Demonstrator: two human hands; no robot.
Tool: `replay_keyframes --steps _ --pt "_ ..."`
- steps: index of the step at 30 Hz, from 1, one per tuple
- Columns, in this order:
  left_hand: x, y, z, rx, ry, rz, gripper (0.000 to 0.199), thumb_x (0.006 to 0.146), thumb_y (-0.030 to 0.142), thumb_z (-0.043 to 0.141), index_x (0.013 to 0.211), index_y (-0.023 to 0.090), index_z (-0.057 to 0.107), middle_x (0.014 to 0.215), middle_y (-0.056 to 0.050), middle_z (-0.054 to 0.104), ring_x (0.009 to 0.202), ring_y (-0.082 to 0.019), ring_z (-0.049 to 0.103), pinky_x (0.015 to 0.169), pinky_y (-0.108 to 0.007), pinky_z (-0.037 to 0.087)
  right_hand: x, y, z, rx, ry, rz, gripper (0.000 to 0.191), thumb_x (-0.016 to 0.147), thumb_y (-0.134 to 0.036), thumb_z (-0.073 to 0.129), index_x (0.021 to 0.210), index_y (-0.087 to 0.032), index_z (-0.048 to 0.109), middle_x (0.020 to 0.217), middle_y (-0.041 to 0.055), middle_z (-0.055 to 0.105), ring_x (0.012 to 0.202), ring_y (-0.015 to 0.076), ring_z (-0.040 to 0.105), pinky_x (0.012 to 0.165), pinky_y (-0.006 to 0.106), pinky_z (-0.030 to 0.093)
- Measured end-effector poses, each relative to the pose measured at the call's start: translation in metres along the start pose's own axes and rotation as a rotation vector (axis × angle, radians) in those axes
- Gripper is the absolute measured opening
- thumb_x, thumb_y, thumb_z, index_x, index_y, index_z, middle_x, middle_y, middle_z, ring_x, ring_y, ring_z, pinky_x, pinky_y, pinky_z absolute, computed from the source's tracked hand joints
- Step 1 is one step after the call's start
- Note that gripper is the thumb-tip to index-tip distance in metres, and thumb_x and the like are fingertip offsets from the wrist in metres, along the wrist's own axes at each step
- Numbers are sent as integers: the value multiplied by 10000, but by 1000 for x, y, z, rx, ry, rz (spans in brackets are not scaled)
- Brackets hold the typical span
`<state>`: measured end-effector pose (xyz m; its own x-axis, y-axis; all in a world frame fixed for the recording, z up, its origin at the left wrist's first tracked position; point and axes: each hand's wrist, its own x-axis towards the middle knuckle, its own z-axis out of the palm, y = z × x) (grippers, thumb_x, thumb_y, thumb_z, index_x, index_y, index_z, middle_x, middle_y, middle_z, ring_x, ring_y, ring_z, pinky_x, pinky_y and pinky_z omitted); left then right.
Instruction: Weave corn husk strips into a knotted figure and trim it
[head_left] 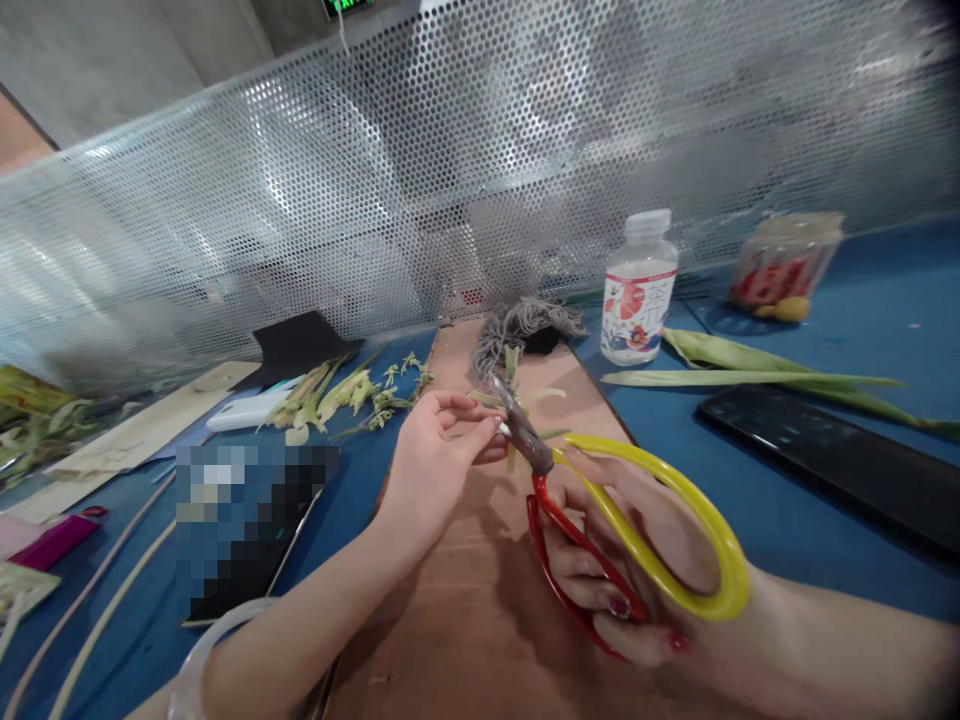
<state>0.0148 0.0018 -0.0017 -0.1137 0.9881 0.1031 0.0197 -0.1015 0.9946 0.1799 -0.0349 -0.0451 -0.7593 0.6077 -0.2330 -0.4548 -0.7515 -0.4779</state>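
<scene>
My right hand (664, 530) grips a pair of scissors (540, 456) with one yellow and one red handle; its fingers go through the loops. The dark blades point forward and reach beside the fingertips of my left hand (441, 455). Thumb and fingers of that left hand are pinched together on a small pale piece (504, 428), too small to name. Both hands are above a brown cardboard strip (457, 600). Thin green-yellow scraps (547, 393) lie around the blades. Just beyond the blade tips sits a bundle of grey yarn (499, 335).
Dried plant pieces (352, 395) lie at the left, near a dark phone (262, 550). To the right are a labelled plastic bottle (637, 300), long green leaves (750, 370), a black phone (832, 465) and a clear jar (784, 265). A perforated metal screen (420, 180) stands behind.
</scene>
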Motion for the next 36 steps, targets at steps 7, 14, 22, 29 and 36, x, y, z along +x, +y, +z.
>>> replay_keyframes --steps 7,14,22,29,36 --pt "0 -1 0 -7 -10 7 318 682 144 714 849 154 443 799 -47 700 629 -153 687 613 -283 593 -1 1 -2 16 13 8 389 815 -545 479 662 -197 562 538 -13 402 418 77 350 267 131 183" --pt "1 -2 -1 -13 -11 2 333 672 149 719 852 153 438 807 -62 696 640 -160 689 612 -282 593 2 1 -7 -6 -32 6 353 808 -523 501 666 -206 564 537 -15 391 424 88 351 269 150 185" --pt "0 -2 0 -14 -15 9 329 684 156 712 861 153 436 831 -71 697 657 -168 692 622 -292 596 -2 3 0 63 24 41 407 779 -564 525 659 -178 574 543 -22 353 435 69 330 293 135 149" --pt "-1 -1 0 2 -15 8 324 688 151 711 862 153 438 840 -72 699 671 -169 693 627 -292 598 -5 1 7 33 70 35 413 795 -553 500 636 -177 564 536 -18 384 417 66 348 282 121 195" --pt "-1 -2 0 7 -26 6 315 693 157 706 860 152 439 840 -71 698 671 -161 689 635 -293 597 0 4 -6 2 -5 -5 441 812 -576 469 669 -177 593 546 -11 399 433 78 371 293 138 190"
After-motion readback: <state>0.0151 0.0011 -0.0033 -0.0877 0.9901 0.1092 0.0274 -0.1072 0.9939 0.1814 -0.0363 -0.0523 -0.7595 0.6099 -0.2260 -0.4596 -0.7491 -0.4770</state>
